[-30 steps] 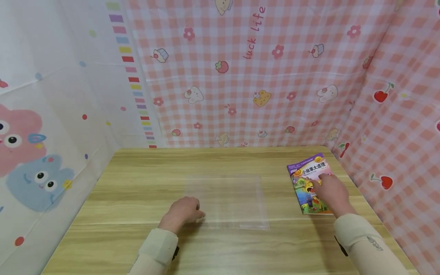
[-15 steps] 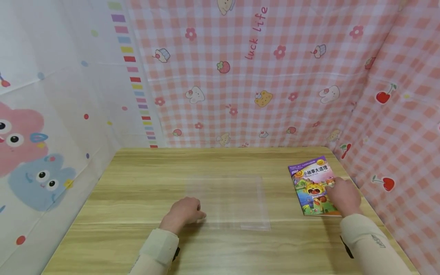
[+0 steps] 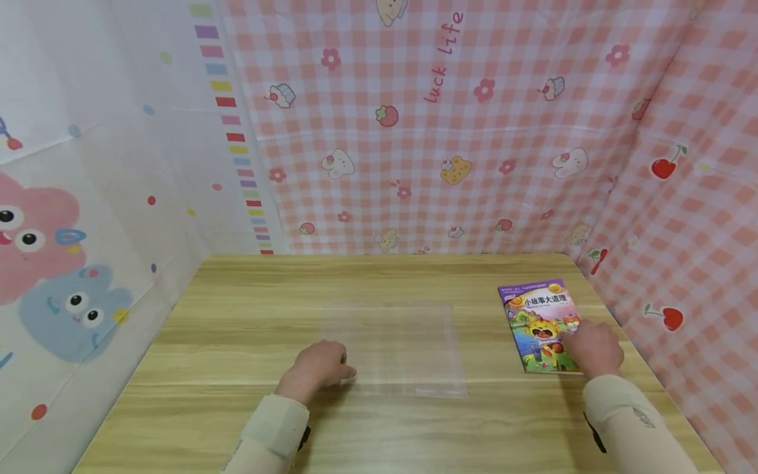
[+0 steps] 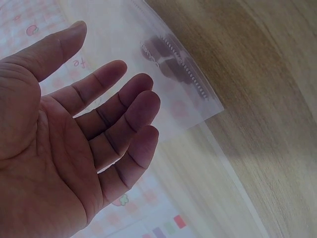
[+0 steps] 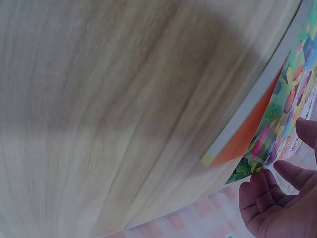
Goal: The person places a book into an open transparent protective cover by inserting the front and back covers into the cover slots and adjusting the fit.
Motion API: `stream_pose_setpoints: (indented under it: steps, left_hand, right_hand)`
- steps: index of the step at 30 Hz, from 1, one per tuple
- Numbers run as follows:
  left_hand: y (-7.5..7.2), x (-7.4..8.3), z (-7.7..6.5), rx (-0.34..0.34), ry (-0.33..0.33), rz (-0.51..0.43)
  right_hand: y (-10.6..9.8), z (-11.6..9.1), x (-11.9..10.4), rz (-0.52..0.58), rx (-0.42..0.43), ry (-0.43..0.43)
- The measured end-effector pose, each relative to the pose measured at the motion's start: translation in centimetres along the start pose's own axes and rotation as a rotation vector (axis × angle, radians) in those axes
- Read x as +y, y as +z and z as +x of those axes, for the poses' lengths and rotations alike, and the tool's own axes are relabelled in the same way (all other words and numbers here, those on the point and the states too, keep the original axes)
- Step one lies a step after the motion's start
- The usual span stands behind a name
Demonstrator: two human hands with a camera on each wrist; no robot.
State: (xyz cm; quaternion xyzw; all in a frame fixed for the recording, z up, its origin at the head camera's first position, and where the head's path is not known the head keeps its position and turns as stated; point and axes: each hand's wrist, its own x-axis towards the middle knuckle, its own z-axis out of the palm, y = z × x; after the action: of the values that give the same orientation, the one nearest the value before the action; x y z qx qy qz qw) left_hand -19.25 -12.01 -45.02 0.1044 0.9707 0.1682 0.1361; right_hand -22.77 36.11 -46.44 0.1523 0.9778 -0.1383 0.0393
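The right hand [image 3: 594, 349] is at the right edge of a colourful storybook [image 3: 537, 332], which lies on the right of the table, purple band and large Chinese title upward. In the right wrist view its curled fingers and thumb [image 5: 306, 133] are at the book's edge; an orange strip shows beneath a green flowered sheet. A clear plastic sleeve [image 3: 397, 345] with seams lies flat mid-table. Over its left edge hovers or rests the left hand [image 3: 322, 363]; contact cannot be told. The left fingers [image 4: 141, 106] are loosely bent with nothing in them, beside the sleeve's ribbed seam.
The wooden table [image 3: 237, 316] reaches back to a pink checked cloth wall [image 3: 361, 145]. A white cloth with cartoon figures [image 3: 112, 158] hangs on the left, and a checked cloth with cherries [image 3: 705, 230] on the right, close to the book.
The right hand has slid from on top of the cover to the book's right edge. The book's top right corner now appears lower. The left hand and the plastic sleeve have stayed put.
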Motion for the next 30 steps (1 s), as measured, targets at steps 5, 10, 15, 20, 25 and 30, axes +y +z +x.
stream_pose_setpoints:
  steps: [5, 10, 15, 20, 25, 30]
  left_hand:
    - [-0.1, 0.0, 0.0, 0.004, 0.006, 0.0]
    - [-0.1, 0.0, 0.0, -0.001, 0.0, -0.002]
    - [-0.1, 0.1, -0.1, -0.001, -0.005, -0.008]
    - [-0.1, 0.1, -0.1, -0.004, -0.008, -0.012]
    - [-0.1, 0.2, -0.1, 0.0, -0.001, -0.003]
    - [0.0, 0.1, 0.0, 0.007, 0.007, 0.004]
  right_hand:
    - [0.7, 0.3, 0.3, -0.008, -0.021, 0.03]
    - [1.1, 0.3, 0.3, -0.004, -0.062, 0.048]
    - [1.5, 0.2, -0.1, 0.019, -0.059, 0.069]
    - [1.4, 0.2, -0.4, 0.053, -0.049, 0.076]
    - [1.1, 0.3, -0.4, 0.07, -0.062, 0.081]
    - [0.6, 0.5, -0.3, 0.053, -0.099, 0.081]
